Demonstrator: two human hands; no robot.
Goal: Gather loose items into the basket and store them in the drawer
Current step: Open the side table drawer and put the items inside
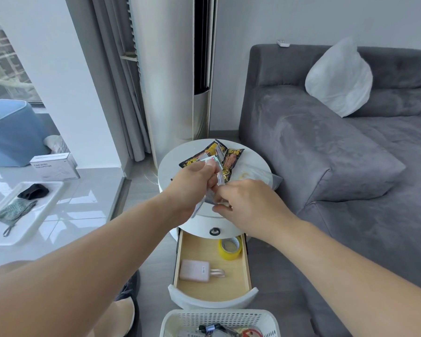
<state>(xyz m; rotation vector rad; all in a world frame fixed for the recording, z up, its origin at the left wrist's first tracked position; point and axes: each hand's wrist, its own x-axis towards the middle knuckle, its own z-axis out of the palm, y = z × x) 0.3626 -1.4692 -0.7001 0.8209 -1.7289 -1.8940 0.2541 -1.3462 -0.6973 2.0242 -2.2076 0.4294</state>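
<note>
So we're mid-gathering: left hand (195, 181) has its grip clenched around a bunch of snack packets (225, 161) above the round surface (170, 166), right hand (248, 203) pinching more. Next they need carrying down past the open drawer (213, 268) into the basket (219, 319).

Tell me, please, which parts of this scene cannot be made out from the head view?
- Basket contents: cut off by the bottom frame edge.
- Snack packets: partly hidden by the left hand, print too small to read.
- Right hand grip: fingertips hidden behind the hand itself.
- Drawer back: hidden under the round table.
</note>
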